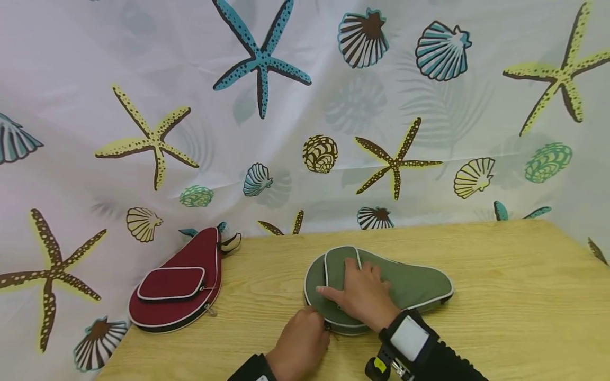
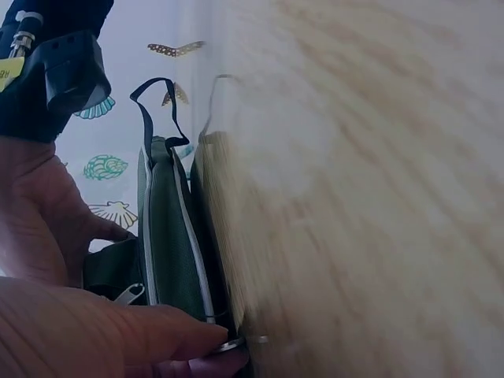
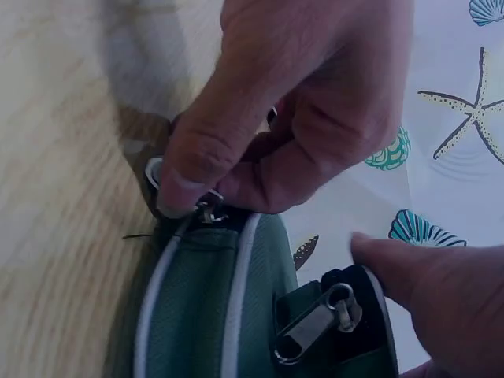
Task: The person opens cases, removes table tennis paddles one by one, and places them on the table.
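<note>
A green paddle-shaped case (image 1: 414, 280) with pale piping lies on the wooden table, its narrow end to the right. My left hand (image 1: 301, 341) is at the near edge of its round end. There, in the right wrist view, the left thumb and forefinger pinch the pull of the edge zipper (image 3: 209, 209). My right hand (image 1: 367, 293) rests on top of the case, fingers spread over the raised pocket (image 1: 337, 264). A second metal zipper pull (image 3: 311, 327) hangs from that pocket. The left wrist view shows a dark strap loop (image 2: 157, 110) at the case's far end.
A dark red case (image 1: 202, 259) of the same shape, with a front pocket and a strap, lies at the left of the table (image 1: 514, 296). Behind the table hangs a white cloth (image 1: 295, 106) printed with starfish and shells.
</note>
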Motion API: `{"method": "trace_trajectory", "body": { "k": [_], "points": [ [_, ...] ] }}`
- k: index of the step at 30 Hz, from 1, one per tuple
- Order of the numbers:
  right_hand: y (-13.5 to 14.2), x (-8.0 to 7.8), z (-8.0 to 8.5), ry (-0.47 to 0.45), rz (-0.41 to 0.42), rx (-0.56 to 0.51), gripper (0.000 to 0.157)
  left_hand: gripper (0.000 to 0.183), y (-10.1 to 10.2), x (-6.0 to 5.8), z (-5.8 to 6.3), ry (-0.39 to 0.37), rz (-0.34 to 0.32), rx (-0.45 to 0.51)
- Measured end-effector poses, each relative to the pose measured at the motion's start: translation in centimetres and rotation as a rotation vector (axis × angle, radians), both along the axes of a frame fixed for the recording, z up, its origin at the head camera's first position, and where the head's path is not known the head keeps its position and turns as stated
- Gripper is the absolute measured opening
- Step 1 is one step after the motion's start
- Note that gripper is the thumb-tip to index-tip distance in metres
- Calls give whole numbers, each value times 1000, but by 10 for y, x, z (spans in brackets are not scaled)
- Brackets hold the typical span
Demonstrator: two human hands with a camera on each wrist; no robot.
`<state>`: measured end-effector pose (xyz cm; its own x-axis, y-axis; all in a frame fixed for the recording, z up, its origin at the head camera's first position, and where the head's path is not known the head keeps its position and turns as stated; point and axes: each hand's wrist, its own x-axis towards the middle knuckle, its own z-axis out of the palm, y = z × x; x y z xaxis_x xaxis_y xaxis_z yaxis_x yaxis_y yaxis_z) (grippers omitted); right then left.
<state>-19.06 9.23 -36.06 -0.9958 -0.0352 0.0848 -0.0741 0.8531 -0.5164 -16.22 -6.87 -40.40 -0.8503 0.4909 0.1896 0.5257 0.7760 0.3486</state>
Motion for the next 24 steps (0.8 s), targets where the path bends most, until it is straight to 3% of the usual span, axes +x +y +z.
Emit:
{"method": "trace_trajectory", "body": {
  "k": [7,17,24],
  "points": [
    [1,-3,-1,-11,6,17,80,11,-5,-4,-4,13,-25,64],
    [12,-4,1,-34,91,33,74,16,-10,-8,-6,35,-55,135],
    [17,-4,2,-41,138,45,71,30,-10,-5,-5,-2,-59,148]
  ]
}}
